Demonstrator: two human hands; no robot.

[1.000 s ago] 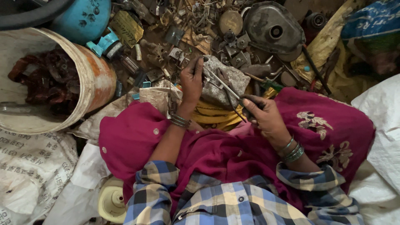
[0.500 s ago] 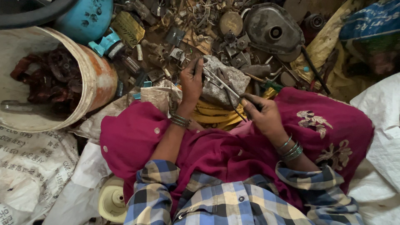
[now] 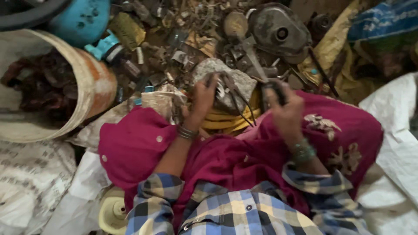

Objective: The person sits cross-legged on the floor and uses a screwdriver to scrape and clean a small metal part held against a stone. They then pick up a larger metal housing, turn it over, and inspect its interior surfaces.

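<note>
I see my left hand point(image 3: 203, 96) gripping wires point(image 3: 237, 98) on the stone point(image 3: 226, 82); my right hand point(image 3: 283, 104), just beside, clenches a dark tool point(image 3: 274, 90).

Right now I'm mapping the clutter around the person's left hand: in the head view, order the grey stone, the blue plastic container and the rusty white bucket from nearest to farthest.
From the left hand:
1. Grey stone, touching the fingers, just ahead.
2. Blue plastic container, up and to the left, top of the picture.
3. Rusty white bucket, far left, lying on its side; its near rim is about as close as the container, so those two are hard to rank.
</note>
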